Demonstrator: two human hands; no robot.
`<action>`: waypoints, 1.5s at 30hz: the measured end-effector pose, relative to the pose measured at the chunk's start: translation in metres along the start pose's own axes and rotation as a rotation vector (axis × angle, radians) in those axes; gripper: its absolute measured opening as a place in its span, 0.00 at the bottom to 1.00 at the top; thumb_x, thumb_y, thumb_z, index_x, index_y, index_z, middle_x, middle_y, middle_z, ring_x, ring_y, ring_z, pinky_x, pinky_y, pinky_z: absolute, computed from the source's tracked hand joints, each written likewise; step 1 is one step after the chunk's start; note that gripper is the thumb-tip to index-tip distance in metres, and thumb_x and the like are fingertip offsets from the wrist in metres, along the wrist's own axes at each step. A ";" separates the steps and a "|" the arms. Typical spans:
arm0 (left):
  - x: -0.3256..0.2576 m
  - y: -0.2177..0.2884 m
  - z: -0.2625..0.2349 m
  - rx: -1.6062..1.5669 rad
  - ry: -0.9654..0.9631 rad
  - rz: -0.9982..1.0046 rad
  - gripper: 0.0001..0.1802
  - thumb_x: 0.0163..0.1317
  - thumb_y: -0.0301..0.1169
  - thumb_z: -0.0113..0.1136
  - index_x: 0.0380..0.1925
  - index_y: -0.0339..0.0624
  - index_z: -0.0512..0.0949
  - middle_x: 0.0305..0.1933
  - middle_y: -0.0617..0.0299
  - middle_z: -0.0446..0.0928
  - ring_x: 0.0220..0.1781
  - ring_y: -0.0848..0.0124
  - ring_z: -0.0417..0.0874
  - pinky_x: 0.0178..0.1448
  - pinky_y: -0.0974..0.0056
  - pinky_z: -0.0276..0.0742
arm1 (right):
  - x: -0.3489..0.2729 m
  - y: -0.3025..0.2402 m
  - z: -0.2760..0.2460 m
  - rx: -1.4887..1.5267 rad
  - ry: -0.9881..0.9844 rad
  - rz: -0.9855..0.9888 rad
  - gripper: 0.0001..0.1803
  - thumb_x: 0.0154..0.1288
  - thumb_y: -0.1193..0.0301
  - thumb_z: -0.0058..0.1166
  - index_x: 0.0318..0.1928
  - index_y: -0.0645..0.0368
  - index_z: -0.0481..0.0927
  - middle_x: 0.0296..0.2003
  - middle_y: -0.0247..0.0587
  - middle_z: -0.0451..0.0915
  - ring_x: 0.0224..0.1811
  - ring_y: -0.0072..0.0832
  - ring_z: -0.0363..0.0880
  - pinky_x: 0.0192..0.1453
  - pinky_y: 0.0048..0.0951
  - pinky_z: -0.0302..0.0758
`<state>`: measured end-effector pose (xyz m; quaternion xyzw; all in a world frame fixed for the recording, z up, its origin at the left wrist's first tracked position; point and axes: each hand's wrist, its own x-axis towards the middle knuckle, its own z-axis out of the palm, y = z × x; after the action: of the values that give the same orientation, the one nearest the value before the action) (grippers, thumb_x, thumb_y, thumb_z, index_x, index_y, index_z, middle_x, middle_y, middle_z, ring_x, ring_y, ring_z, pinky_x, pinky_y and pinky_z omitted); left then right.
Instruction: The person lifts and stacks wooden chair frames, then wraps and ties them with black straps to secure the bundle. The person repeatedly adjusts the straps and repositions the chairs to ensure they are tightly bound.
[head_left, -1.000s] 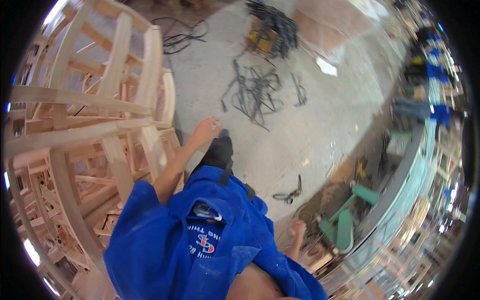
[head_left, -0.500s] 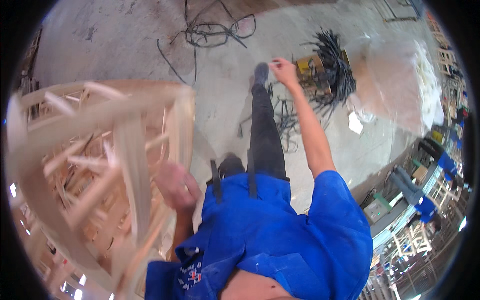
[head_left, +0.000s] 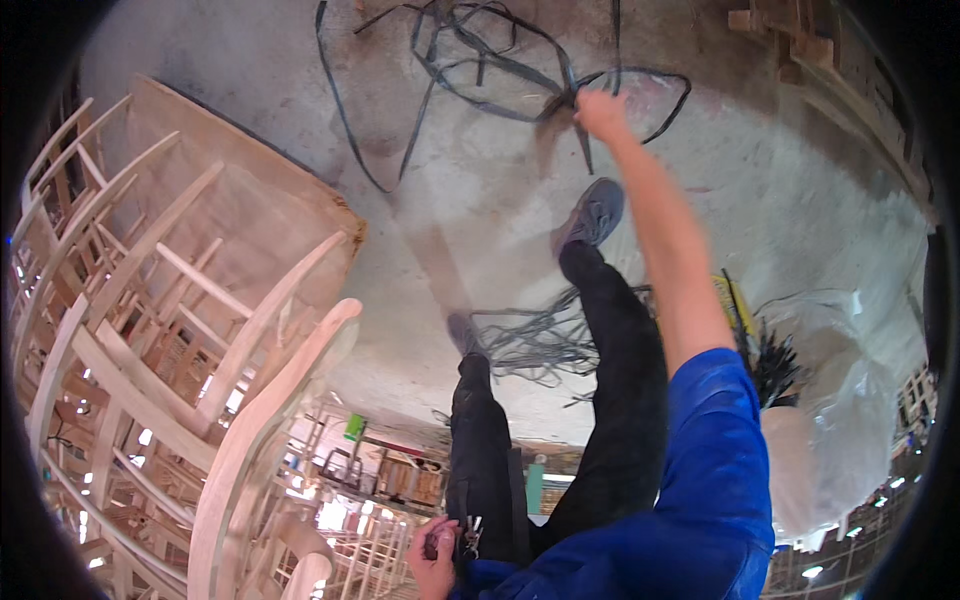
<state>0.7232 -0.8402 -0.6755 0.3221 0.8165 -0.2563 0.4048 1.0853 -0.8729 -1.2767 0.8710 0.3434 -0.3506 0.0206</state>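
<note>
My right hand (head_left: 603,115) reaches out ahead with its fingers curled. It overlaps a tangle of flat black straps (head_left: 500,107) on the concrete floor; contact with them cannot be made out. Low at my waist, my left hand (head_left: 433,555) is closed, its fingers bent round something dark and small. Small metal pieces like keys (head_left: 473,530) hang beside it against my black trousers. Curved pale wooden chair frames (head_left: 265,420) stand stacked on my left, apart from both hands.
A wooden board (head_left: 240,190) lies behind the chair frames. More dark straps (head_left: 535,335) lie around my feet. To the right are a bundle of black strips (head_left: 775,365) and a large clear plastic bag (head_left: 840,400). Wooden pallets (head_left: 800,45) stand far right.
My view has swung, and the strap tangle is closer. My right hand now overlaps it, having been near the strip bundle. The left hand has moved from beside the frames to my waist.
</note>
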 end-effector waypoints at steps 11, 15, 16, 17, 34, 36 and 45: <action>-0.004 0.104 -0.013 -0.869 -0.436 0.136 0.26 0.70 0.43 0.42 0.57 0.31 0.65 0.54 0.51 0.72 0.55 0.63 0.74 0.61 0.59 0.68 | -0.332 -0.232 -0.286 0.702 -0.482 -0.986 0.10 0.54 0.71 0.51 0.33 0.65 0.71 0.35 0.55 0.72 0.42 0.50 0.70 0.49 0.44 0.69; -0.050 0.226 -0.088 -1.208 -0.797 0.167 0.19 0.70 0.45 0.43 0.49 0.42 0.70 0.35 0.62 0.74 0.38 0.68 0.77 0.50 0.61 0.72 | -0.410 -0.279 -0.483 0.900 -0.389 -1.004 0.10 0.55 0.75 0.48 0.39 0.64 0.71 0.44 0.54 0.70 0.51 0.49 0.68 0.57 0.41 0.66; -0.051 0.246 -0.111 -1.256 -0.853 0.277 0.16 0.70 0.44 0.44 0.44 0.45 0.71 0.25 0.67 0.72 0.28 0.71 0.75 0.41 0.63 0.74 | -0.415 -0.284 -0.515 0.929 -0.453 -0.964 0.10 0.56 0.75 0.47 0.40 0.63 0.70 0.42 0.53 0.71 0.51 0.48 0.68 0.56 0.42 0.67; -0.040 0.272 -0.140 -1.348 -0.988 0.360 0.14 0.70 0.44 0.44 0.40 0.47 0.71 0.20 0.70 0.64 0.22 0.74 0.68 0.33 0.66 0.69 | -0.413 -0.279 -0.540 0.932 -0.637 -0.840 0.04 0.59 0.74 0.44 0.34 0.62 0.69 0.31 0.48 0.69 0.38 0.44 0.71 0.45 0.40 0.70; -0.127 0.563 -0.523 -1.624 -0.320 1.155 0.20 0.72 0.46 0.37 0.25 0.45 0.63 0.16 0.71 0.51 0.13 0.78 0.43 0.17 0.70 0.40 | -0.471 0.058 -0.690 -0.447 -0.477 0.573 0.35 0.60 0.43 0.46 0.36 0.69 0.81 0.39 0.60 0.80 0.46 0.53 0.77 0.50 0.46 0.73; -0.122 0.599 -0.529 -1.633 -0.224 1.094 0.20 0.70 0.49 0.40 0.27 0.47 0.62 0.16 0.71 0.51 0.13 0.79 0.46 0.17 0.70 0.42 | -0.426 -0.001 -0.698 -0.324 -0.601 0.499 0.37 0.58 0.42 0.47 0.36 0.71 0.81 0.38 0.60 0.80 0.46 0.52 0.77 0.50 0.45 0.73; -0.072 0.777 -0.544 -1.398 0.061 1.363 0.20 0.71 0.49 0.36 0.29 0.49 0.68 0.21 0.72 0.62 0.19 0.82 0.61 0.20 0.74 0.53 | 0.098 -0.335 -0.799 -0.047 0.104 -0.575 0.22 0.63 0.57 0.51 0.36 0.68 0.77 0.32 0.61 0.78 0.37 0.57 0.76 0.42 0.52 0.72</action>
<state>1.0569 0.0198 -0.4443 0.4189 0.4334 0.5831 0.5447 1.4080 -0.3391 -0.6677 0.7539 0.5849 -0.2892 -0.0773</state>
